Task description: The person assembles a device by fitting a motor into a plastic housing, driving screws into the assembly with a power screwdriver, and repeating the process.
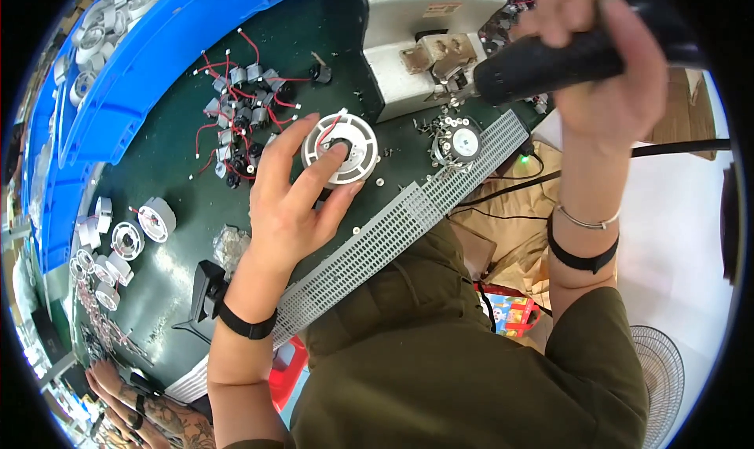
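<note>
My left hand (294, 194) rests on a white round plastic housing (355, 146) on the dark green bench, fingers spread over its hub and rim, pressing a small black part with red wires into its middle. My right hand (609, 72) is raised at the upper right, closed around the black handle of a powered screwdriver (542, 64) whose tip points left toward a metal fixture (438, 56). Another round assembly with a metal disc (459, 142) lies just right of the housing.
A pile of small motors with red wires (239, 111) lies left of the housing. Blue bins (157, 48) of white parts line the far left. More white housings (118, 245) sit nearer. A grey slotted cable duct (408, 213) edges the bench. Another person's hands (133, 410) show at lower left.
</note>
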Action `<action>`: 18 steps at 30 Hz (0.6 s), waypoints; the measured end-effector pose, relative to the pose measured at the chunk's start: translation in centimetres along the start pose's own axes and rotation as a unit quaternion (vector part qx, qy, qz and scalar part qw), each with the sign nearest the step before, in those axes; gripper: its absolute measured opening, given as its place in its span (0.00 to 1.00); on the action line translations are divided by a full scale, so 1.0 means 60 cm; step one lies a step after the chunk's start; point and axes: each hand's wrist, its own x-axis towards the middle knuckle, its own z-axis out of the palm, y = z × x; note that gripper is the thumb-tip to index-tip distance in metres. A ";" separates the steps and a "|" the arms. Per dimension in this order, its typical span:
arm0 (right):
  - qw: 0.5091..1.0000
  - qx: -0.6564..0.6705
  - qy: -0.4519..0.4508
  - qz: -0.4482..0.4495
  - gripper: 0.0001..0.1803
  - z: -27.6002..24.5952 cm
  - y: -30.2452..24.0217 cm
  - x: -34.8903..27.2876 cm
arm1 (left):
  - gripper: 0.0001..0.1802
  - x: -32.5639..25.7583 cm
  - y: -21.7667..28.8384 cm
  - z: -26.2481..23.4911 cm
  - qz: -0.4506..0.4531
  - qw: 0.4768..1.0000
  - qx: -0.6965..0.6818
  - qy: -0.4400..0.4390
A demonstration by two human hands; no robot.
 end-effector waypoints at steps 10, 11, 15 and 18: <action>0.979 -0.188 -0.037 0.069 0.29 0.051 0.017 -0.004 | 0.20 0.009 0.005 0.000 0.023 0.999 0.013 0.023; 0.980 -0.174 -0.058 0.077 0.30 0.056 0.031 0.004 | 0.20 0.009 0.005 0.000 0.026 0.999 0.016 0.026; 0.978 -0.152 -0.101 0.097 0.31 0.070 0.064 0.026 | 0.18 0.009 0.002 -0.001 0.037 0.999 0.022 0.030; 0.975 -0.165 -0.107 0.105 0.31 0.073 0.064 0.023 | 0.18 0.006 -0.001 0.000 0.038 0.999 0.019 0.033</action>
